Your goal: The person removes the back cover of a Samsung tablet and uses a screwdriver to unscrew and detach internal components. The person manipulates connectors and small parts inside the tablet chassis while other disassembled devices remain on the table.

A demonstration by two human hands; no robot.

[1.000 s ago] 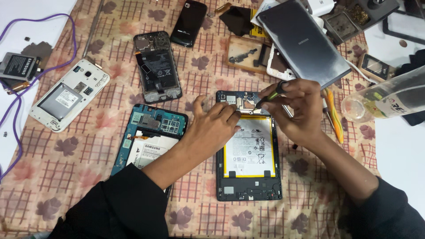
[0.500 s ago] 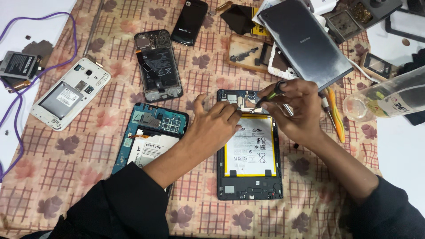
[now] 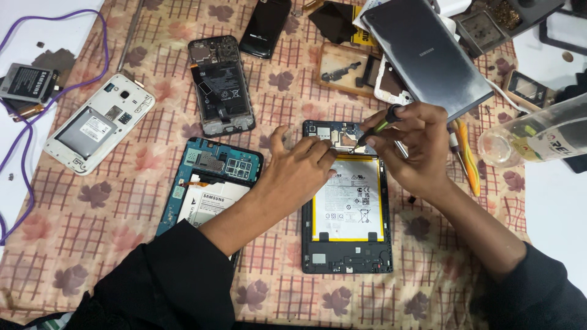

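Screwdriver pinched in right hand — tip on opened tablet; left hand empty, fingers steadying the tablet's top.

The single head-worn camera looks steeply down from close above onto a checked cloth strewn with opened devices; no second view overlaps it.

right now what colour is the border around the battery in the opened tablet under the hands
Yellow, around the white battery; clearest in the head view.
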